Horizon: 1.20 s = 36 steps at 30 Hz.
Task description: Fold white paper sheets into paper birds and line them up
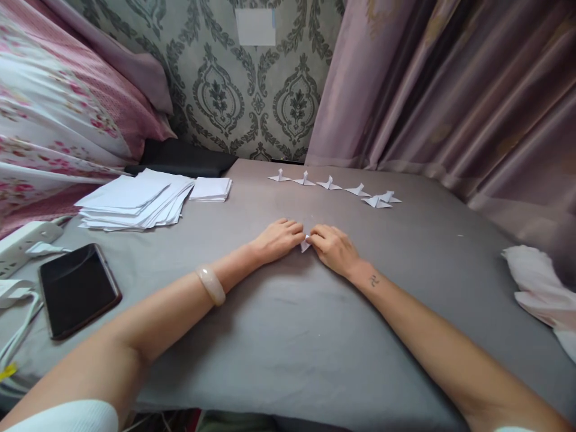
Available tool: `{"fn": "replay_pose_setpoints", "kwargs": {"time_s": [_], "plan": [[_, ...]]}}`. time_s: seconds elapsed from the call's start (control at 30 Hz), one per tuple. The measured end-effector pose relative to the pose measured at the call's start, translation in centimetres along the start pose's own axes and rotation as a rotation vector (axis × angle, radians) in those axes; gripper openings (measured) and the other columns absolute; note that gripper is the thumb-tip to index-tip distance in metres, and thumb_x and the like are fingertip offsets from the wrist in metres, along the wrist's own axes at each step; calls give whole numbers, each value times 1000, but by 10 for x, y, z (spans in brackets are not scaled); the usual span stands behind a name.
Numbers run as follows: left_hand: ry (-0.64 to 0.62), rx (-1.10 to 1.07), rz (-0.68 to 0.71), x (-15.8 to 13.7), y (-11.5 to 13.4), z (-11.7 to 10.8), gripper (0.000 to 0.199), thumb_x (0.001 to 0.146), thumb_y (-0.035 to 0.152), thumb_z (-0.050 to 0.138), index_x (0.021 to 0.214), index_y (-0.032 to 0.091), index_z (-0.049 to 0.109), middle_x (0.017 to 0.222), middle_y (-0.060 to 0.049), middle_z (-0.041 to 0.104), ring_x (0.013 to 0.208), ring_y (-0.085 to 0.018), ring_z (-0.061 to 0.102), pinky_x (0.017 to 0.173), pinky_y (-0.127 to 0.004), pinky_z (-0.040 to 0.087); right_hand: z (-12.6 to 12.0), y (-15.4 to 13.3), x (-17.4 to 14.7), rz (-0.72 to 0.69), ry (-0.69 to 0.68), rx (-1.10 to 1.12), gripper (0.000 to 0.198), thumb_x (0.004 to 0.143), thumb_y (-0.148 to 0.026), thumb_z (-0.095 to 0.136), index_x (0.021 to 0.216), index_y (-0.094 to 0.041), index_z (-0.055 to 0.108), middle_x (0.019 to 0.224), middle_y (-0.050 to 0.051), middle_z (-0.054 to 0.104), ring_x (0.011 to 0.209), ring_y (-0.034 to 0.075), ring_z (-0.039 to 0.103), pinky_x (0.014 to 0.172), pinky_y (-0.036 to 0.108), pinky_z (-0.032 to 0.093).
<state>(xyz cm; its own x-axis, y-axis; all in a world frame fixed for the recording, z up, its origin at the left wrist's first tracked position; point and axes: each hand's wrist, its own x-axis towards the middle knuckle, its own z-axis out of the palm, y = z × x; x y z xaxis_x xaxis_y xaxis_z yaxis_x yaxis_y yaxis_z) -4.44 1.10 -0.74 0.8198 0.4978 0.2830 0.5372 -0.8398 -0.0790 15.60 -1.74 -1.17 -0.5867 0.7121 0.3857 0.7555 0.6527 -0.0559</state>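
Note:
A small folded piece of white paper (305, 244) shows between my hands over the middle of the grey cloth. My left hand (281, 238) has its fingers curled at the paper's left side, closed on it. From the other side my right hand (333, 248) pinches the paper between thumb and fingers. Most of the paper is hidden by my fingers, so its full shape cannot be made out. Beyond my hands stand several folded white paper birds (329, 183) in a loose row, their wings spread.
Stacked white paper sheets (130, 201) lie at the left, beside a smaller paper stack (210, 189). A phone (80, 291), a power strip (29, 243) and white cables are at the near left. A crumpled white cloth (537, 288) lies at the right edge. Curtains (405, 90) hang behind.

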Motion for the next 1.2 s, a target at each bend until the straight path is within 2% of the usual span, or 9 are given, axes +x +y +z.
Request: {"fn": "replay_pose_setpoints", "kwargs": {"time_s": [0.1, 0.2, 0.3, 0.4, 0.53, 0.7, 0.93, 1.2], "plan": [[-34, -69, 1, -2, 0, 5, 23, 88, 11, 44, 93, 13, 66, 95, -11, 64, 85, -20, 59, 78, -31, 44, 0, -1, -7, 50, -76, 73, 31, 87, -8, 43, 99, -20, 69, 99, 8, 65, 89, 18, 59, 78, 30, 43], [35, -306, -117, -8, 0, 6, 29, 81, 8, 47, 100, 14, 67, 100, -10, 64, 91, -19, 59, 82, -30, 46, -1, -2, -13, 185, -93, 215, 34, 81, -8, 46, 103, -22, 69, 103, 6, 64, 93, 18, 59, 79, 30, 45], [65, -547, -250, -12, -1, 3, 26, 78, 14, 54, 99, 15, 69, 100, -9, 63, 86, -17, 60, 81, -29, 47, -2, -4, -17, 291, -71, 343, 32, 78, -12, 50, 102, -22, 68, 104, 6, 63, 94, 19, 59, 79, 31, 46], [42, -663, -310, -11, -2, -1, 21, 77, 24, 62, 96, 15, 69, 98, -9, 62, 83, -17, 59, 79, -29, 47, -2, -7, -17, 332, -51, 406, 25, 78, -19, 56, 100, -22, 68, 104, 6, 63, 93, 19, 58, 80, 32, 46], [11, -716, -319, -9, -3, -7, 21, 81, 30, 62, 94, 17, 70, 98, -8, 61, 82, -16, 58, 76, -29, 45, -3, -11, -14, 377, -29, 417, 18, 81, -28, 57, 95, -22, 68, 101, 6, 63, 91, 19, 58, 78, 31, 46], [22, -742, -328, -6, -3, -4, 22, 83, 33, 60, 93, 16, 71, 97, -9, 62, 83, -16, 57, 74, -28, 44, -1, -9, -10, 425, -27, 459, 19, 86, -28, 52, 87, -23, 70, 97, 5, 64, 82, 16, 58, 71, 29, 44], [23, -776, -519, 2, -5, 4, 20, 84, 27, 55, 77, 15, 68, 89, -7, 62, 71, -14, 54, 68, -28, 42, 0, 0, 0, 581, -50, 626, 19, 83, -30, 56, 73, -21, 70, 95, 3, 65, 68, 12, 54, 69, 30, 42], [-18, -778, -573, 7, -5, 3, 18, 80, 27, 56, 76, 15, 69, 91, -8, 60, 73, -15, 55, 68, -28, 43, 1, 2, 3, 622, -55, 650, 20, 80, -32, 59, 67, -20, 68, 96, 5, 63, 67, 12, 51, 70, 31, 43]]}}
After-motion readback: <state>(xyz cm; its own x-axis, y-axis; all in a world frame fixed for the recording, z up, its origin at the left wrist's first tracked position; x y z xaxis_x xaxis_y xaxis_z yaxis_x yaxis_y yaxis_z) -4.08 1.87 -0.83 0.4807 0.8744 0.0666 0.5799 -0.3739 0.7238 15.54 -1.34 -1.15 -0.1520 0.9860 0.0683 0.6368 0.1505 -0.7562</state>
